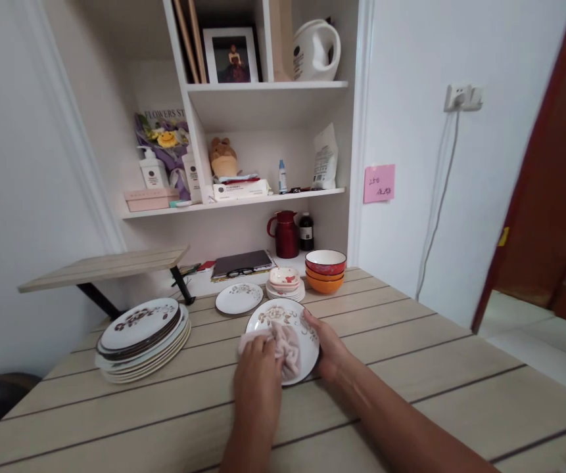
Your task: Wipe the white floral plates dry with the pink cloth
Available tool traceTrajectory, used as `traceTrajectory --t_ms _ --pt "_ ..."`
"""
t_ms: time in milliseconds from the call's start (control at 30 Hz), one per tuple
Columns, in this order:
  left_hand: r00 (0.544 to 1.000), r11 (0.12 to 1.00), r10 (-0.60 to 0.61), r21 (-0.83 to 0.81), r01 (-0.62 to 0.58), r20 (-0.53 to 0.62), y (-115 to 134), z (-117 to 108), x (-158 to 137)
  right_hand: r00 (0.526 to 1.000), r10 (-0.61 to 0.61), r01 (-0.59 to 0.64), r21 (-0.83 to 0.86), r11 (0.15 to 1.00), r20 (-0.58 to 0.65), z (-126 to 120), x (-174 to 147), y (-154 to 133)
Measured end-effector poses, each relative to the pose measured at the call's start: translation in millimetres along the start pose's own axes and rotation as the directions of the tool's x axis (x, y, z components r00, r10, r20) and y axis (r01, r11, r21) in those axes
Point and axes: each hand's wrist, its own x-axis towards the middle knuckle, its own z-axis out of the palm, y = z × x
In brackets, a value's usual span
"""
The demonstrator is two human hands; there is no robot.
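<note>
A white plate (308, 338) with a dark rim and brown flowers is tilted up above the table in front of me. My right hand (329, 345) grips its right edge, with the thumb on the face and the other fingers hidden behind. My left hand (259, 371) presses a crumpled pale pink cloth (288, 348) against the plate's face, its fingers closed on the cloth. Just behind lies another flowered plate (239, 298), flat on the table. To its right, small dishes (284, 278) sit stacked on small white plates (297, 293).
A tall stack of plates (139, 335) stands on the left by a small raised shelf (110, 266). Red and orange bowls (325, 272) are nested at the table's back right. Behind them are a red jug (286, 236), a dark bottle (306, 231) and a laptop (240, 264) with glasses.
</note>
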Motion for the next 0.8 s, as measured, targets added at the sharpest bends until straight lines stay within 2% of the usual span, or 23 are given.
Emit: traceTrajectory --t_ms 100,200,267,367,467,533,600,700,800 --pt "0.997 0.994 0.083 -0.076 -0.083 -0.005 9 4 -2 0.999 0.025 -0.025 -0.002 1.0 0.04 2 -2 1" --pt "0.991 0.988 0.105 -0.102 -0.113 -0.078 9 4 0 0.992 0.066 -0.062 -0.04 0.997 0.109 4 0 10" --pt "0.988 0.993 0.071 -0.08 -0.082 -0.137 4 1 2 0.981 0.1 -0.09 -0.061 0.994 0.166 4 2 18" --pt "0.981 1.0 -0.022 0.009 0.024 -0.195 -6 -4 4 0.977 0.121 -0.107 -0.084 0.991 0.173 5 5 26" --pt "0.981 0.984 -0.103 0.127 0.125 -0.164 -11 -9 4 0.992 0.065 -0.057 -0.079 0.995 0.109 5 4 24" --pt "0.987 0.976 -0.119 0.172 0.137 -0.112 -10 -11 3 0.999 0.038 -0.036 -0.054 0.998 0.039 4 3 16" --pt "0.996 0.984 -0.082 0.153 0.087 -0.041 -5 -9 2 1.0 0.009 -0.009 0.003 1.0 -0.011 1 2 8" --pt "0.998 0.999 0.028 0.023 -0.029 0.055 7 -1 0 0.999 -0.033 0.034 0.068 0.997 -0.02 -4 1 -2" --pt "0.994 0.992 0.093 -0.096 -0.087 0.057 17 6 -1 1.0 0.006 -0.006 0.045 0.999 0.005 -5 1 0"
